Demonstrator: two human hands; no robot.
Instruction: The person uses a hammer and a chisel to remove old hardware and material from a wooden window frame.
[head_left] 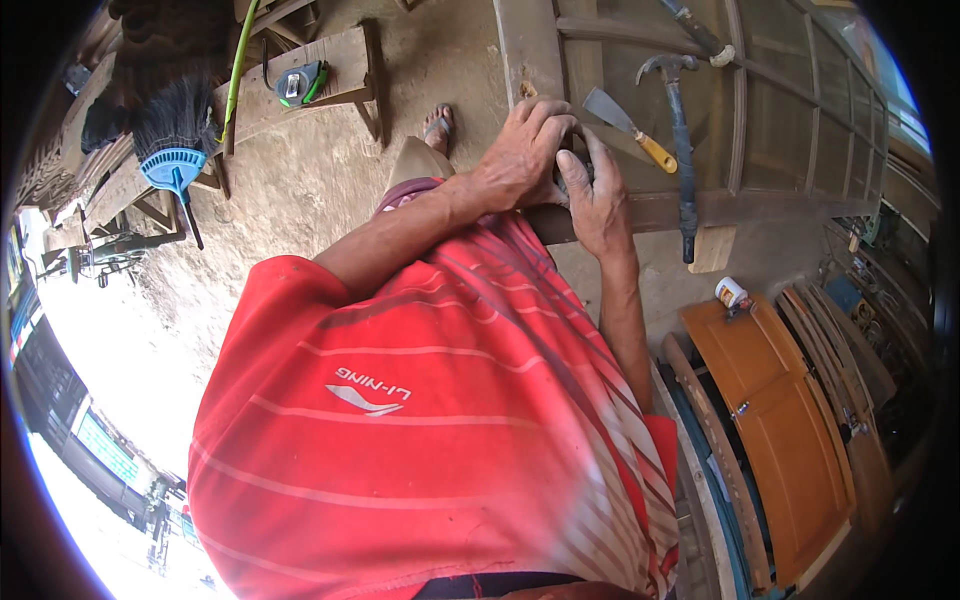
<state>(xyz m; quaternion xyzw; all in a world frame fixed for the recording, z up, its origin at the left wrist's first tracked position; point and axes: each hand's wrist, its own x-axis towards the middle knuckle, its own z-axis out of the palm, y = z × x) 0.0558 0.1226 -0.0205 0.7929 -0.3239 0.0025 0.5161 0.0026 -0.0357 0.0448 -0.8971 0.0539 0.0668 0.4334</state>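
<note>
My left hand and my right hand meet at the near corner of a wooden frame with glass-like panes. The left fingers curl over the frame's corner. My right thumb points up while its fingers bend round toward the left hand. Between the two hands shows a small dark thing, mostly covered, whose kind I cannot make out. Just right of them on a pane lies a putty knife with a yellow wooden handle. Beyond it is a claw hammer with a dark handle.
Another hammer lies farther up the frame. At the left, a tape measure sits on a wooden bench, near a blue broom. An orange-brown wooden door panel leans at the lower right with a white tub on it.
</note>
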